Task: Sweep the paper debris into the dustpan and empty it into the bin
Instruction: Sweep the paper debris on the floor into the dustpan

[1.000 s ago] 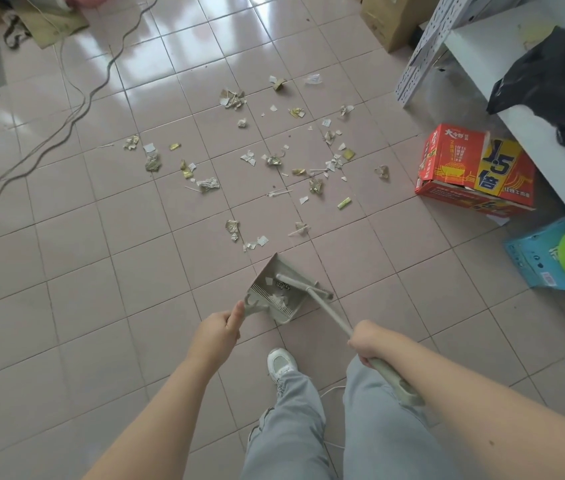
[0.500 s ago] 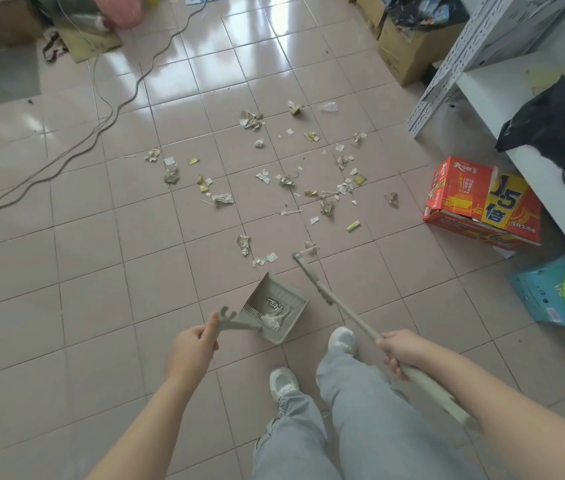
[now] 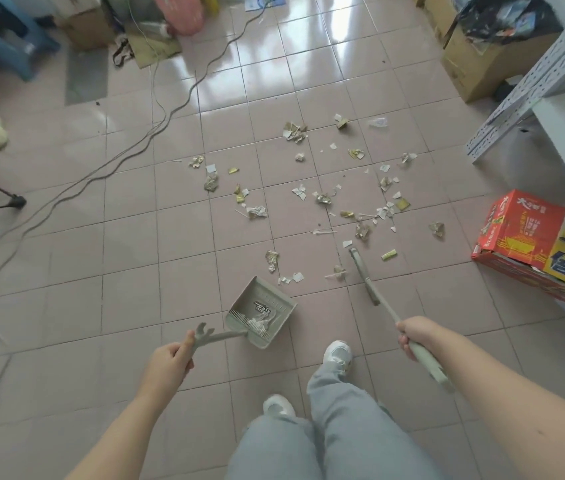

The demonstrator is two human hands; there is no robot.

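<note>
Beside the dustpan — broom; no longer inside

Red carton: yellow panel reads "1.5 倍"; other print illegible.

Glossy pink tiled floor, white shelving right.

**One head-worn view, tipped down at the floor**

A single wide-angle camera sits on the person's head, facing forward and steeply down from standing height. Nearest the lens, both forearms enter from the lower corners, the left hand gripping the dustpan and the right hand gripping the broom. The person's legs and white shoes fill the bottom centre. The tiled floor spreads ahead with the paper debris mid-frame. A red carton and a metal shelf line the right edge.
</note>
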